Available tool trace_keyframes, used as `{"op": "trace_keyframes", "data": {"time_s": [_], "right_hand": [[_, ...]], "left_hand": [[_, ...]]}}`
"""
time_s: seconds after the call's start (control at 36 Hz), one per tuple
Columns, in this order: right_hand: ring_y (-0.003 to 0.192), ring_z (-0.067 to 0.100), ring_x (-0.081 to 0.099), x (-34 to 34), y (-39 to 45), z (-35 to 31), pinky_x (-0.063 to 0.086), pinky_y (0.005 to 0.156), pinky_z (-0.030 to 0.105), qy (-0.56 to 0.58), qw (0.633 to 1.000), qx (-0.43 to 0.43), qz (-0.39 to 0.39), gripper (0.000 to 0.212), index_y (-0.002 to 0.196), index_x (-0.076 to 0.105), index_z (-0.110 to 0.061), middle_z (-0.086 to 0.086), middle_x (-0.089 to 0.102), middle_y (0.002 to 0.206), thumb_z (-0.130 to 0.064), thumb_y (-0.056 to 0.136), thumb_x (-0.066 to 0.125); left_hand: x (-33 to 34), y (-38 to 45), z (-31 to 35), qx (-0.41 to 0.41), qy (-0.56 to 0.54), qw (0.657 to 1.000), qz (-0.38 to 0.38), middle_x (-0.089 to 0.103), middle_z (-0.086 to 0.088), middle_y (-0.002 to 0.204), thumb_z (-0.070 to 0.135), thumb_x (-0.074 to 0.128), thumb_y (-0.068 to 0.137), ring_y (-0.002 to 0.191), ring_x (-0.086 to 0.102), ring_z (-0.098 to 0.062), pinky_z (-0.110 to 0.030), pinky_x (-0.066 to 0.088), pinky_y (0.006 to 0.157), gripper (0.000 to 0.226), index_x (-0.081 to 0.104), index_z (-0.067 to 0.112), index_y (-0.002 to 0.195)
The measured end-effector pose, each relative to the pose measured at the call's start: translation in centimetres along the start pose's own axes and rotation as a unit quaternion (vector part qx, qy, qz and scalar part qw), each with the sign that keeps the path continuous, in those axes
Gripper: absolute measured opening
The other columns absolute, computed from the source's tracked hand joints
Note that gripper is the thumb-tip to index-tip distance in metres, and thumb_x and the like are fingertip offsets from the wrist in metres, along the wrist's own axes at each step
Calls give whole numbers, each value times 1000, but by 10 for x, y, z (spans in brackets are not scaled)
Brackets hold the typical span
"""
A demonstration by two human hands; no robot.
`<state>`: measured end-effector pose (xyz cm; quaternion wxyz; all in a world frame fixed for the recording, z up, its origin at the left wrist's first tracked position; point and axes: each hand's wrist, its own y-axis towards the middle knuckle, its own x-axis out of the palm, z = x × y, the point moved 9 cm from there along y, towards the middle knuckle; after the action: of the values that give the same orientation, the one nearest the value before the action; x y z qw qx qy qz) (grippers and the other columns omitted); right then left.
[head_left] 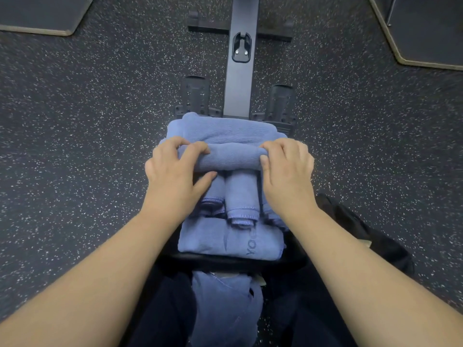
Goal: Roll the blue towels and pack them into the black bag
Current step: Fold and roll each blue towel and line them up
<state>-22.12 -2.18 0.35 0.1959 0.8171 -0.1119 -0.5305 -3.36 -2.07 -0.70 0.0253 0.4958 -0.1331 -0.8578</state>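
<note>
Two bare hands grip a half-rolled blue towel (234,156) from either end: the left hand (175,169) curls its fingers over the top of the roll with the thumb tucked under the near side, and the right hand (285,169) mirrors it, fingers bent over the roll's other end with the thumb pressed against its side. The unrolled part of this towel lies flat beyond the roll, spread away from the person. Just below the hands, nearer the body, finished rolled towels (241,196) lie side by side, pointing toward the person, their stitched ends visible. They rest on a folded blue towel (225,241) printed with dark lettering that is only partly readable. All of this sits on a dark padded worktop (225,262), which looks like the seat of a gym bench, between the person's legs. More blue cloth (225,304) hangs or lies below the seat edge. A black bag (363,234) lies on the floor beside the right forearm. A grey metal rail (240,83) runs away across the dark speckled rubber floor (75,146).
</note>
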Motion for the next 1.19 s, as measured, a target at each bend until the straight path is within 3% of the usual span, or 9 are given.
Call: {"op": "trace_keyframes", "data": {"time_s": [0.17,0.36,0.47,0.58,0.81,0.92,1.0,1.08,1.19], "right_hand": [[92,22,37,-18,2,-10,28,78,33,15,996,-53,74,14,97,57,-14,3,46,106,-12,83,56],[96,22,41,-9,7,-10,36,86,30,66,996,-54,10,20,96,64,-4,12,60,99,-5,82,49],[107,22,35,5,4,-7,32,93,32,45,997,-35,-55,42,108,57,-6,12,53,113,-2,67,60],[104,23,33,10,6,-6,27,91,30,27,998,-37,-40,57,108,55,-6,14,52,112,12,55,61],[97,24,37,6,12,-8,47,78,43,39,997,-59,-29,43,109,51,-11,11,56,109,3,69,40],[100,25,38,1,13,-9,48,76,47,45,997,-53,-25,47,111,53,-9,12,56,112,8,68,48],[104,25,38,-10,14,-13,46,80,39,60,997,-51,-3,41,111,57,-6,12,56,113,3,74,42],[104,24,39,-22,12,-16,39,76,26,55,997,-46,23,40,109,60,-5,10,57,113,4,74,45],[101,25,40,-33,9,-17,33,94,21,108,992,-63,32,37,105,62,0,17,58,107,2,74,42]], "left_hand": [[2,3,-1,1,1,1000,7,41,-10,124,31,71,83,113,33,-25,-45,27,91,42,45,34,116],[2,6,-2,18,6,999,27,42,-16,129,27,68,86,115,31,-26,-53,31,91,37,49,25,118],[3,9,4,54,22,998,34,48,-12,123,36,51,87,114,34,-26,-44,30,89,36,52,15,117],[6,11,10,87,30,995,29,53,-16,118,30,47,86,110,35,-26,-35,27,86,38,52,6,114],[2,16,11,85,20,996,20,54,-22,113,-15,58,66,104,34,-27,-32,28,91,50,55,-1,113],[-7,19,13,82,3,997,12,53,-17,116,-11,56,71,106,35,-28,-35,33,88,46,54,4,114],[-16,19,14,83,-30,996,19,49,-10,120,-6,54,74,109,40,-29,-35,36,87,45,51,10,116],[-26,17,20,102,-84,990,38,43,-9,118,-3,49,72,109,43,-26,-21,32,95,43,48,11,112],[-35,10,23,117,-134,982,59,32,4,113,7,48,75,110,45,-19,-10,30,99,34,48,14,109]]}}
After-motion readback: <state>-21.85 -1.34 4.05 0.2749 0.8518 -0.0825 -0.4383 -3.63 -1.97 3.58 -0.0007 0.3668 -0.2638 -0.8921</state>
